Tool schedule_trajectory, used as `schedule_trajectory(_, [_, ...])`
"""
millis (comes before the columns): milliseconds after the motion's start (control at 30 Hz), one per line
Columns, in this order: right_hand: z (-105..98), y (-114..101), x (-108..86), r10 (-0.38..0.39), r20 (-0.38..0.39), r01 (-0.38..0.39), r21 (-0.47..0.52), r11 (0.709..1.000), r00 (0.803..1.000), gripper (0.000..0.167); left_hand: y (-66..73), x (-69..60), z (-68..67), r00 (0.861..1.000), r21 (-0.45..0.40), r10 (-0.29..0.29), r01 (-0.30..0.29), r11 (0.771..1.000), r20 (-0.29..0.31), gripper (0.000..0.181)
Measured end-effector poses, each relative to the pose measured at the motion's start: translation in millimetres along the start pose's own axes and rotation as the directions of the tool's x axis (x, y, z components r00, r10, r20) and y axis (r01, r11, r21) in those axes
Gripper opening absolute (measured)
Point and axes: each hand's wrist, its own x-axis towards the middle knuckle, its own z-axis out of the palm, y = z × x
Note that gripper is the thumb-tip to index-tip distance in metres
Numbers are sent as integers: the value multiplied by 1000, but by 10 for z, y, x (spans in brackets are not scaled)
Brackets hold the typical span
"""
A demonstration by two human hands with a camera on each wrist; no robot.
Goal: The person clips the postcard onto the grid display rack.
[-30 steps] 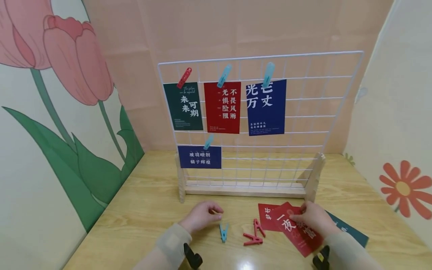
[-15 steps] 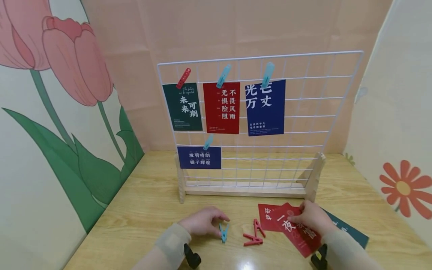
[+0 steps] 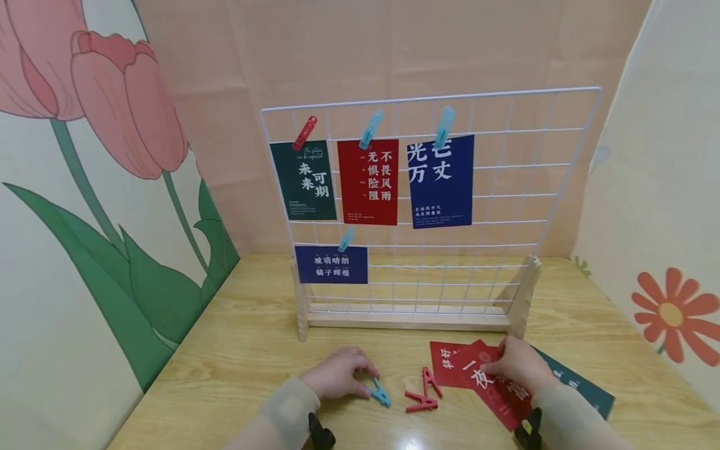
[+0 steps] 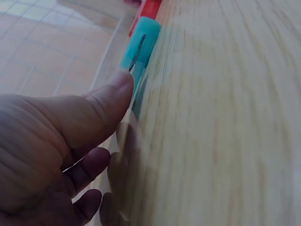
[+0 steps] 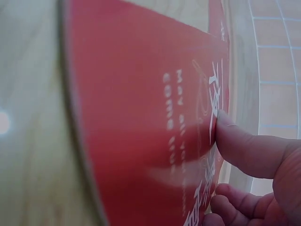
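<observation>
In the head view my left hand [image 3: 340,374] is low at the table's middle, thumb and index finger pinching a light-blue clothespin [image 3: 380,394]. The left wrist view shows the thumb against that clothespin [image 4: 142,44], which points away from the hand just over the wood. My right hand [image 3: 522,365] holds a red card [image 3: 502,403] with white characters, thumb on one edge and fingers at the other side. Seen from the right wrist, this card [image 5: 127,103] bows slightly. It overlaps another red card [image 3: 441,365] and a dark green card [image 3: 587,390].
Between the hands lie two red clothespins [image 3: 430,382]. Behind them a white wire grid rack [image 3: 450,269] stands on a wooden base [image 3: 405,322]. Clothespins hold a green card [image 3: 306,200], a red card [image 3: 360,200], a blue card [image 3: 444,197] and a small blue card [image 3: 333,278] on it.
My left hand has moved right and down onto the light-blue clothespin and pinches it; the clothespin has turned to point down and right. My right hand stays on the red card, nearly still.
</observation>
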Motion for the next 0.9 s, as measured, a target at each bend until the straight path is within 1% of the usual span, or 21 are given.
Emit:
schedule_trajectory(200, [5, -26, 1, 2, -5, -2, -18, 1000, 1000, 74, -71, -2, 27, 999, -22, 27, -27, 999, -22, 28])
schedule_trajectory(433, [18, -9, 35, 15, 6, -15, -18, 1000, 1000, 72, -181, -4, 76, 999, -143, 26, -30, 989, -33, 27])
schedule_trajectory(567, [32, -12, 21, 17, 16, -17, -5, 1000, 1000, 73, -212, -11, 86, 999, -182, 14, -19, 983, -30, 26])
schedule_trajectory(733, [44, -44, -32, 19, 18, -19, 14, 1000, 1000, 83, -221, -13, 95, 999, -188, 5, -12, 982, -36, 26])
schedule_trajectory(900, [58, -74, -87, 13, 6, -13, 13, 1000, 1000, 85, -223, 7, 128, 999, -166, -3, -4, 986, -44, 26])
